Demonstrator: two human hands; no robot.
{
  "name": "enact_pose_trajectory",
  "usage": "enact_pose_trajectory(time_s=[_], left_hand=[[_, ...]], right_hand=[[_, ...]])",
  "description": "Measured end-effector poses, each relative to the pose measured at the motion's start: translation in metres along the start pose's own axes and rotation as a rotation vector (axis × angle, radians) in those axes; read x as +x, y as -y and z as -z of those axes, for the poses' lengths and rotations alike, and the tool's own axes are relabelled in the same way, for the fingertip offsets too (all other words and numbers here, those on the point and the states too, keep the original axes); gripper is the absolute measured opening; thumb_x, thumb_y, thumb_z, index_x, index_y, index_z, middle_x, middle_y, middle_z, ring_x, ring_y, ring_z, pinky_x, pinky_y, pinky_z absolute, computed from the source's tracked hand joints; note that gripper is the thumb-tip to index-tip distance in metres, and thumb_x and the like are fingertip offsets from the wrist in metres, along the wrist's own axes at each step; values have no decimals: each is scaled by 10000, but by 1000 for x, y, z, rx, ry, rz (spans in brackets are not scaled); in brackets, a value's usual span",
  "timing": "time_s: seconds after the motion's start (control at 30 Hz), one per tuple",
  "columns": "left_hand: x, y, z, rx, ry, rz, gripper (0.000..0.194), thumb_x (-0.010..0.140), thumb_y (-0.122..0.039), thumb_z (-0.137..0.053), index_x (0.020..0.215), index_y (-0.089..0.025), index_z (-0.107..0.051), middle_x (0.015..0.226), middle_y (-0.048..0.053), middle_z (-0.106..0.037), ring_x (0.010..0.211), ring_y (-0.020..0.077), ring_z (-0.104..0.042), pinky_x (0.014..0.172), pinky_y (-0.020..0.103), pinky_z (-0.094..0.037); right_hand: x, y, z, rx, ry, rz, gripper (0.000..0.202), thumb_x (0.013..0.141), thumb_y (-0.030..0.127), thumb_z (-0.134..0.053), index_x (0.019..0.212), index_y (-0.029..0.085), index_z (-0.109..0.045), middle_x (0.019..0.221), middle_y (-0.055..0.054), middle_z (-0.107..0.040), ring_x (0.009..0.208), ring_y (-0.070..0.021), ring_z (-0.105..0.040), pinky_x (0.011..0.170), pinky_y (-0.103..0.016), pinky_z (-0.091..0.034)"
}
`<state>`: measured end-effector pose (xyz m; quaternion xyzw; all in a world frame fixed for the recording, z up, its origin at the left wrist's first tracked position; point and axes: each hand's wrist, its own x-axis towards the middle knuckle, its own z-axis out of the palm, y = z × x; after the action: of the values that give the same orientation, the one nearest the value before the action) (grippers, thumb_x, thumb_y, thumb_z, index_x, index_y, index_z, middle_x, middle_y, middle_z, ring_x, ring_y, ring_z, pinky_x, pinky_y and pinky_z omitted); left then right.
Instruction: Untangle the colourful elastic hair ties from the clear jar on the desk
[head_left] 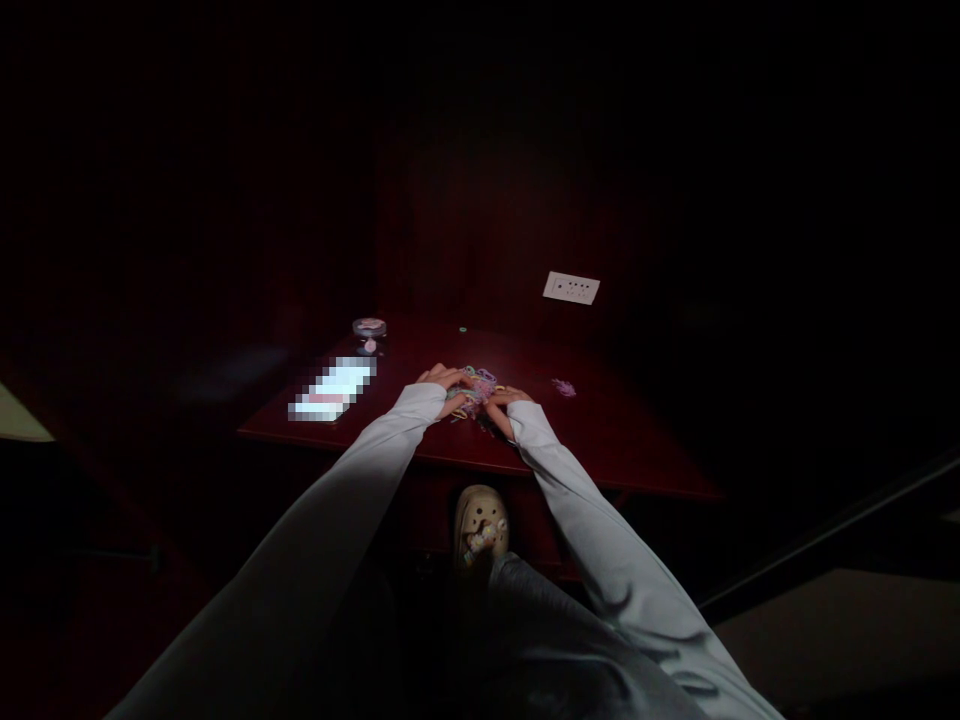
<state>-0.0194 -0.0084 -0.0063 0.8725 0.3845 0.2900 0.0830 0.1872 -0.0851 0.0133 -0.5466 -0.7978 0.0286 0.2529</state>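
Note:
A small heap of thin, colourful bands that look like hair ties [478, 392], in pink, purple, yellow and green, lies on the dark red tabletop [420, 440]. My left hand [446, 383] curves around the heap's left side, its fingers apart and touching the bands. From the other side, my right hand [508, 402] rests against the heap with fingers stretched out. No firm grip shows in either hand. Farther right sits a small separate cluster of purple bands [563, 387]. One green band [463, 329] lies near the back of the table.
A clear round jar [370, 338] with a lid stands at the back left. In front of it lies a bright, pixelated phone-like screen [334, 390]. A white socket panel [571, 288] is on the back wall. Below the table edge shows a beige clog [481, 522]. Surroundings are very dark.

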Motion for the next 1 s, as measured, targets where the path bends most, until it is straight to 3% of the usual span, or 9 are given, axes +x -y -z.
enact_pose_trajectory(time_s=[0.3,0.57,0.77,1.0], left_hand=[[0,-4,5,-9,32,19,272,938,-262,-622,1185,-287,-732,1331,19,-746,1236,256,-598,1091,387,-483],[0,-4,4,-13,28,21,265,938,-271,-616,1174,-288,-736,1317,19,-750,1225,253,-603,1095,390,-488],[1,-2,3,-14,28,7,270,938,-260,-616,1182,-280,-732,1318,16,-753,1225,244,-605,1109,385,-485],[1,-3,5,-2,40,-3,287,946,-251,-612,1209,-261,-728,1306,26,-753,1228,237,-604,1091,363,-492]], right_hand=[[-1,0,1,89,-12,-21,366,1008,436,-543,751,264,-738,935,-43,-783,1018,-218,-675,1011,-304,-492],[-3,2,-2,60,-29,-66,335,1019,412,-547,835,274,-790,953,-39,-802,1082,-225,-690,1027,-305,-501],[-2,1,-1,83,19,-24,328,1033,363,-535,902,265,-820,981,-51,-819,1014,-213,-720,1071,-313,-489],[-2,-6,-2,153,67,88,411,1063,333,-445,949,269,-834,1080,-39,-836,1066,-201,-736,1053,-305,-502]])
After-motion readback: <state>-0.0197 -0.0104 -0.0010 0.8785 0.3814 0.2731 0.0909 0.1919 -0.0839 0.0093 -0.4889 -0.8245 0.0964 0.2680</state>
